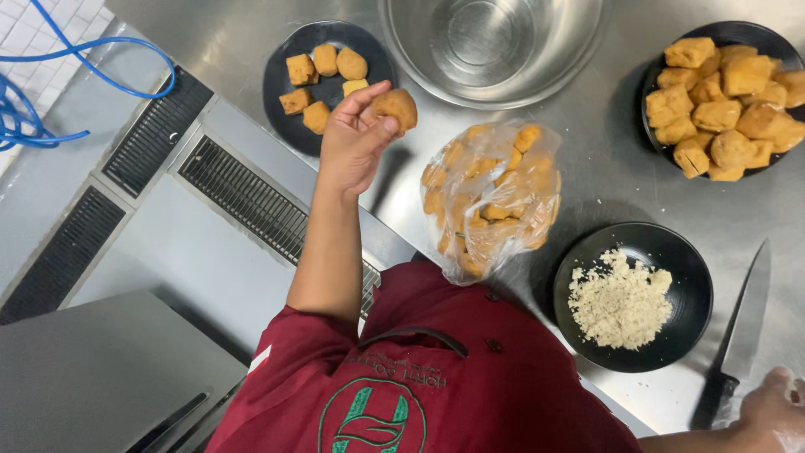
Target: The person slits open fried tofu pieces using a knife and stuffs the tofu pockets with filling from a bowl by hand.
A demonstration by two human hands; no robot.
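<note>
My left hand (352,138) is raised over the steel counter and grips a round fried tofu puff (396,107) between thumb and fingers. It hovers beside a small black plate (281,80) that carries several more puffs. My right hand (770,408) shows only partly at the bottom right corner. It lies next to the black handle of a kitchen knife (745,323), with pale crumbs on the fingers. I cannot see whether it grips anything.
A clear plastic bag of puffs (495,197) lies mid-counter. Behind it stands an empty steel bowl (495,42). A black plate (650,80) heaped with puffs sits at the right, and a black bowl (675,247) of white crumbs lies nearer. Vent grilles (243,197) and blue cable (50,84) are left.
</note>
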